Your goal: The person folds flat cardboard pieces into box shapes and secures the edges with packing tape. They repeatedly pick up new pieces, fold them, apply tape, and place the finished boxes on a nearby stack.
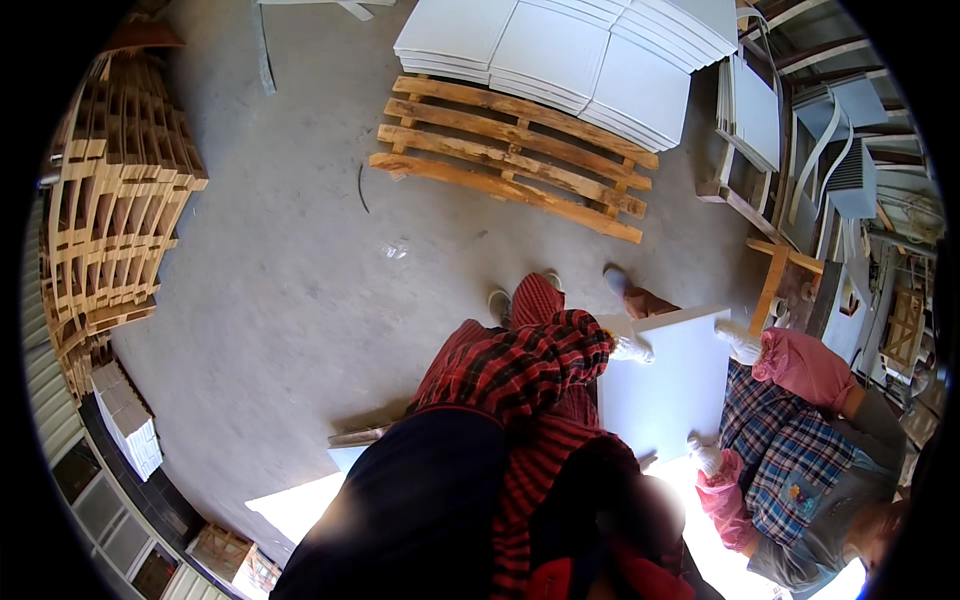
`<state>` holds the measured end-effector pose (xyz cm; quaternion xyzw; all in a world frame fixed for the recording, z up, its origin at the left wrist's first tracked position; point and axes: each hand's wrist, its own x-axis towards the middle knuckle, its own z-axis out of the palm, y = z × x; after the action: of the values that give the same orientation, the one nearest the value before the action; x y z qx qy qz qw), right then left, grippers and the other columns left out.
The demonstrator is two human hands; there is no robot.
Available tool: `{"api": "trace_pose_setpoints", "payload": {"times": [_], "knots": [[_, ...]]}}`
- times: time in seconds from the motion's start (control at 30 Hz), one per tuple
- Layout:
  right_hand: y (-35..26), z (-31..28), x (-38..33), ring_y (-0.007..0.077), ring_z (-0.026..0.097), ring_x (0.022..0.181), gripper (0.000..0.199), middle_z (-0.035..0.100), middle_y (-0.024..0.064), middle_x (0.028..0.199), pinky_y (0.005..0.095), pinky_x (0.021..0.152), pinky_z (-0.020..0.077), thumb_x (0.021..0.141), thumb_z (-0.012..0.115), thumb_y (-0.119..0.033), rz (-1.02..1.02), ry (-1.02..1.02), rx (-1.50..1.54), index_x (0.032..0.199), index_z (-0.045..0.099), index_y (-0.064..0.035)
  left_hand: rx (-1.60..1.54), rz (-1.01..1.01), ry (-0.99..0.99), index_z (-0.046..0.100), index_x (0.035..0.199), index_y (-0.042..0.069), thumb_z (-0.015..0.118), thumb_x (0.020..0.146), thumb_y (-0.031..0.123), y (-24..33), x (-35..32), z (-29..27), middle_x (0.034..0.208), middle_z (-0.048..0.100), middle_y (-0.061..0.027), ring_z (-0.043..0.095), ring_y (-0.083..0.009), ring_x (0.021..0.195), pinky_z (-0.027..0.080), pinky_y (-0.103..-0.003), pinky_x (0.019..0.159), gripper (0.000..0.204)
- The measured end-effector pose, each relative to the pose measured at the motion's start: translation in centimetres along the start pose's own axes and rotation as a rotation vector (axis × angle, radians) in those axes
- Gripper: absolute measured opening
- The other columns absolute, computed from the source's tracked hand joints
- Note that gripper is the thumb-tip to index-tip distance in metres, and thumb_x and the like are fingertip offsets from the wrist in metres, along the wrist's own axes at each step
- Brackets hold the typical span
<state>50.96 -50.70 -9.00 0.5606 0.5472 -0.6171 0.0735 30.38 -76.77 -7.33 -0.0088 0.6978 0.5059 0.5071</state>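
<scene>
A large white panel (665, 385) is held flat at waist height, just right of my legs. My left hand (632, 348), in a white glove at the end of a red plaid sleeve, grips its left edge near the far corner. My right hand is hidden behind my body and dark clothing at the lower middle. A co-worker in a blue plaid shirt and pink sleeve covers stands on the right. One of their gloved hands (740, 342) holds the panel's far right corner and the other hand (705, 456) holds its near edge.
A wooden pallet (510, 160) lies ahead on the concrete floor, with stacks of white panels (570, 50) behind it. Stacked pallets (115, 200) stand on the left, white blocks (128, 415) below them. More white boards and frames (800, 140) lean at the right.
</scene>
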Motion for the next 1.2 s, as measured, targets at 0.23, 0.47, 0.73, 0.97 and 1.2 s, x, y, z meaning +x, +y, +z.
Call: {"api": "trace_pose_setpoints", "payload": {"times": [0.23,0.47,0.73,0.97,1.2], "knots": [[4.9,12.7,-7.1,0.0293,0.042,0.136,0.089,0.042,0.0127,0.150,0.0406,0.112,0.0379,0.094,0.049,-0.069,0.024,0.029,0.048,0.150,0.033,-0.0030,-0.087,-0.057,0.009,0.070,0.117,0.001,0.072,0.072,0.052,-5.2,-5.9,-12.4,0.109,0.071,-0.0211,0.068,-0.0333,0.103,0.050,-0.039,0.089,0.068],[7.9,28.2,-15.1,0.0289,0.043,0.135,0.087,0.044,0.0121,0.148,0.0402,0.112,0.0388,0.094,0.050,-0.069,0.096,0.092,0.149,0.150,0.035,-0.0034,-0.007,0.009,-0.001,0.068,0.118,0.000,0.070,0.071,0.061,-8.3,-10.0,-26.4,0.096,0.072,-0.0204,0.070,-0.0325,0.093,0.052,-0.039,0.083,0.077],[7.6,43.7,-21.9,0.0285,0.045,0.134,0.086,0.046,0.0114,0.147,0.0397,0.111,0.0399,0.094,0.050,-0.068,0.165,0.159,0.253,0.149,0.036,-0.0038,0.061,-0.100,-0.050,0.069,0.116,0.000,0.070,0.080,0.045,-5.5,-15.8,-47.0,0.097,0.073,-0.0154,0.069,-0.0259,0.088,0.052,-0.034,0.080,0.058],[9.0,61.4,-28.6,0.0281,0.046,0.133,0.085,0.047,0.0108,0.146,0.0393,0.111,0.0408,0.094,0.050,-0.068,0.242,0.383,0.452,0.148,0.038,-0.0042,0.083,-0.116,-0.198,0.059,0.125,-0.004,0.073,0.080,0.046,-9.3,-12.4,-63.6,0.110,0.070,-0.0178,0.068,-0.0272,0.100,0.051,-0.035,0.090,0.069],[14.4,83.3,-29.5,0.0289,0.030,0.144,0.104,0.028,0.0093,0.160,0.0430,0.119,0.0267,0.087,0.049,-0.079,0.347,0.569,0.461,0.157,0.022,-0.0082,0.209,-0.219,-0.300,0.059,0.125,-0.003,0.076,0.077,0.046,-12.8,-7.2,-81.1,0.113,0.070,-0.0198,0.069,-0.0312,0.102,0.051,-0.038,0.091,0.070]]}}
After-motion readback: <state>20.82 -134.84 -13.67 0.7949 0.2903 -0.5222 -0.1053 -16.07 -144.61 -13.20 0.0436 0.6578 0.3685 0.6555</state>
